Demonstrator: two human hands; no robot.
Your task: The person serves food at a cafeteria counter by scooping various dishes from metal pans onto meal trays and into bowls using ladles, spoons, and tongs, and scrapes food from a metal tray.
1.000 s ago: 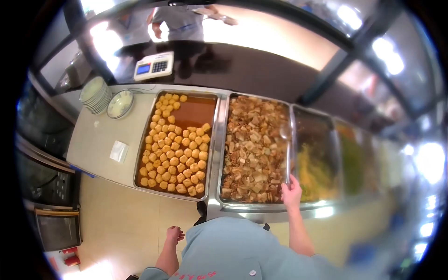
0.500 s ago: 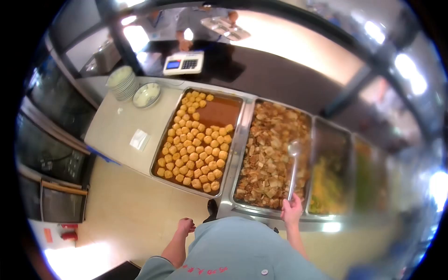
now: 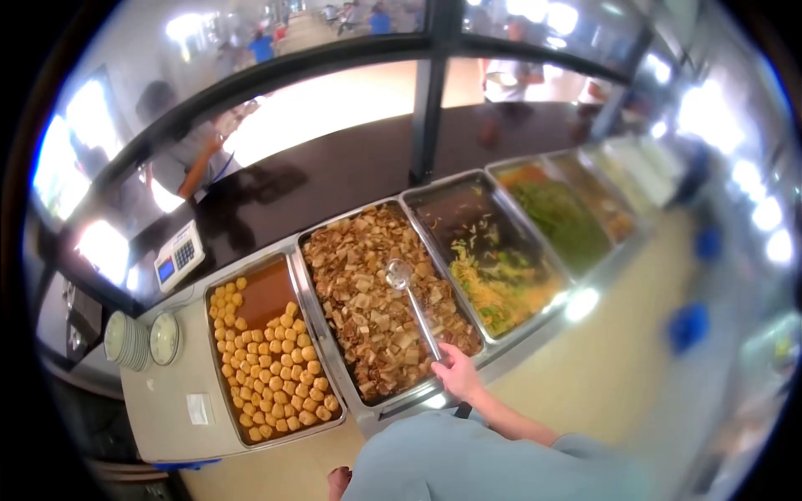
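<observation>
My right hand point(image 3: 455, 372) is closed around the handle end of a metal serving spoon point(image 3: 421, 321). The spoon's round bowl rests on a tray of browned, sliced food point(image 3: 357, 280). My left hand point(image 3: 339, 482) hangs low at the bottom edge beside my body, mostly out of sight, and its fingers cannot be made out. To the left of the sliced food, a metal tray point(image 3: 276, 280) holds round golden pieces point(image 3: 271, 376) in reddish-brown sauce. On the right, another tray point(image 3: 443, 219) has shredded yellow and green food.
Stacked bowls point(image 3: 125, 341) and a single bowl point(image 3: 164, 338) stand on the left counter near a white paper slip point(image 3: 200, 409). A keypad device point(image 3: 179, 255) sits on the dark ledge point(image 3: 334, 184). Across it stands a person point(image 3: 188, 159). A dark frame post point(image 3: 428, 117) rises behind the trays.
My view has swung to the right, so the trays appear farther left. My right hand still grips the spoon on the sliced food. My left hand has nearly left the view.
</observation>
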